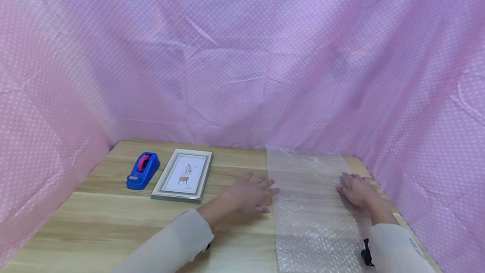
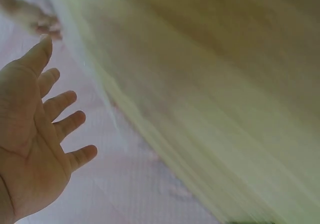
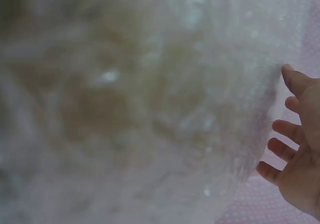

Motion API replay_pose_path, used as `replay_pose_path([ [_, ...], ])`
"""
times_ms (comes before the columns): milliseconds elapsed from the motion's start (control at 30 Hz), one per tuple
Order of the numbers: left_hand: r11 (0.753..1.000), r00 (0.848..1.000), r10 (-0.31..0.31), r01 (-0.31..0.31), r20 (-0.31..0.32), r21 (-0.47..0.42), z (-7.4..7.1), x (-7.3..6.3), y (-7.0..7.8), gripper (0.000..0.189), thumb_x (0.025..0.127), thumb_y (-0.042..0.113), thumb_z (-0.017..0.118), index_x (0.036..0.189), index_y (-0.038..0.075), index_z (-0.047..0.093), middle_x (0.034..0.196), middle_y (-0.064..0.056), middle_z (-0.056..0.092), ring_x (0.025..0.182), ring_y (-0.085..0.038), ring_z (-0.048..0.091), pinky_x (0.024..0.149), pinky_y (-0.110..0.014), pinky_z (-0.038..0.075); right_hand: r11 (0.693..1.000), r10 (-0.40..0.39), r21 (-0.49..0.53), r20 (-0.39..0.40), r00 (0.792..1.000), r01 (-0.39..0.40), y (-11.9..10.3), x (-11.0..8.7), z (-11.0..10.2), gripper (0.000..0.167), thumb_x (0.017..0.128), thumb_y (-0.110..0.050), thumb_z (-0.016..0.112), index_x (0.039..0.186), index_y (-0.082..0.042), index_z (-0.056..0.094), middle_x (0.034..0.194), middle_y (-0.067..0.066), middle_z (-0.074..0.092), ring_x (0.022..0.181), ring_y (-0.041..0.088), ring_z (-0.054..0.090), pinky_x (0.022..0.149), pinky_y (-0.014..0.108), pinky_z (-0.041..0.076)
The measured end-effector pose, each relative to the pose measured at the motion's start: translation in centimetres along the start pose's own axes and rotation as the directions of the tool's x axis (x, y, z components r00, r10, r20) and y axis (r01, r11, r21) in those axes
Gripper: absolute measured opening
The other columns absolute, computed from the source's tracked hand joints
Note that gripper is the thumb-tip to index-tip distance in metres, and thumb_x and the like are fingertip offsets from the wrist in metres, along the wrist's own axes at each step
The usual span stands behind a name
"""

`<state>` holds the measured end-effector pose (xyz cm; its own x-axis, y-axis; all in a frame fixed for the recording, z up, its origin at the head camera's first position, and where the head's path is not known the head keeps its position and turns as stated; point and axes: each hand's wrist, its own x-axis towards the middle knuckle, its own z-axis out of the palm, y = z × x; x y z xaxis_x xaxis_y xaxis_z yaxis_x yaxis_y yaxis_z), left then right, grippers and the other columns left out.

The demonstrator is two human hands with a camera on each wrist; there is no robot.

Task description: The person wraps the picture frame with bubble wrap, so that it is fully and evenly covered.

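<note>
A long sheet of clear bubble wrap (image 1: 307, 205) lies flat over the right part of the wooden table. My left hand (image 1: 251, 193) is at its left edge, fingers spread, fingertips overlapping that edge in the head view. At the right edge of the sheet is my right hand (image 1: 356, 189), its fingers loosely extended. Both the left palm (image 2: 30, 139) and the right palm (image 3: 305, 149) show bare in the wrist views, with nothing held. Left of the left hand lies a picture frame (image 1: 184, 175) with a pale border and a small animal drawing.
A blue tape dispenser (image 1: 143, 172) with a pink roll stands left of the frame. The wooden table (image 1: 125, 231) reaches back to a pink dotted cloth (image 1: 235, 62), which hangs behind and on both sides.
</note>
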<state>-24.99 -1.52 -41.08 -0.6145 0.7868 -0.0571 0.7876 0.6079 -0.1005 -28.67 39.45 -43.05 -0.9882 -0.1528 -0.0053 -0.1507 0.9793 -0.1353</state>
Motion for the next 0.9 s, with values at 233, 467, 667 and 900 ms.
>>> replay_pose_path([
  [233, 0.991, 0.99, 0.133, -0.134, 0.034, 0.011, 0.7, 1.9, 2.4, 0.063, 0.106, 0.061, 0.034, 0.161, 0.03, 0.032, 0.167, 0.0, 0.03, 0.153, -0.023, 0.027, 0.123, -0.048, 0.025, 1.0, -0.011, -0.007, -0.011, 1.0, 0.011, 0.1, 0.4, 0.7, 0.059, 0.107, -0.036, 0.049, 0.139, 0.013, 0.049, 0.136, 0.043, 0.048, 0.123, 0.069, 0.038, 0.097, 0.078, 0.035],
  [467, 0.99, 0.988, 0.142, -0.142, 0.067, -0.001, 1.3, 3.3, 3.1, 0.072, 0.1, 0.072, 0.033, 0.16, 0.032, 0.034, 0.164, 0.004, 0.034, 0.151, -0.018, 0.031, 0.123, -0.04, 0.027, 0.999, 0.033, 0.025, -0.004, 0.999, -0.033, -0.3, 0.5, 0.8, 0.058, 0.105, -0.033, 0.05, 0.137, 0.014, 0.046, 0.134, 0.046, 0.044, 0.122, 0.068, 0.038, 0.096, 0.078, 0.035],
  [667, 0.987, 0.987, 0.155, -0.154, 0.042, -0.036, 1.2, 3.8, 2.9, 0.075, 0.094, 0.075, 0.05, 0.154, 0.031, 0.043, 0.153, 0.004, 0.044, 0.138, -0.016, 0.043, 0.114, -0.034, 0.04, 0.997, 0.065, 0.04, 0.019, 0.998, -0.066, -0.5, 0.8, 0.8, 0.058, 0.102, -0.032, 0.049, 0.138, 0.013, 0.043, 0.134, 0.047, 0.041, 0.123, 0.066, 0.036, 0.098, 0.077, 0.034],
  [900, 0.99, 0.99, 0.133, -0.13, 0.052, -0.062, 0.9, 3.9, 3.2, 0.073, 0.09, 0.073, 0.057, 0.151, 0.035, 0.046, 0.15, 0.005, 0.045, 0.132, -0.014, 0.046, 0.107, -0.034, 0.046, 0.998, 0.051, 0.02, 0.037, 0.998, -0.052, -0.6, 1.0, 0.2, 0.055, 0.099, -0.03, 0.051, 0.132, 0.013, 0.047, 0.128, 0.046, 0.044, 0.116, 0.064, 0.043, 0.094, 0.074, 0.04],
])
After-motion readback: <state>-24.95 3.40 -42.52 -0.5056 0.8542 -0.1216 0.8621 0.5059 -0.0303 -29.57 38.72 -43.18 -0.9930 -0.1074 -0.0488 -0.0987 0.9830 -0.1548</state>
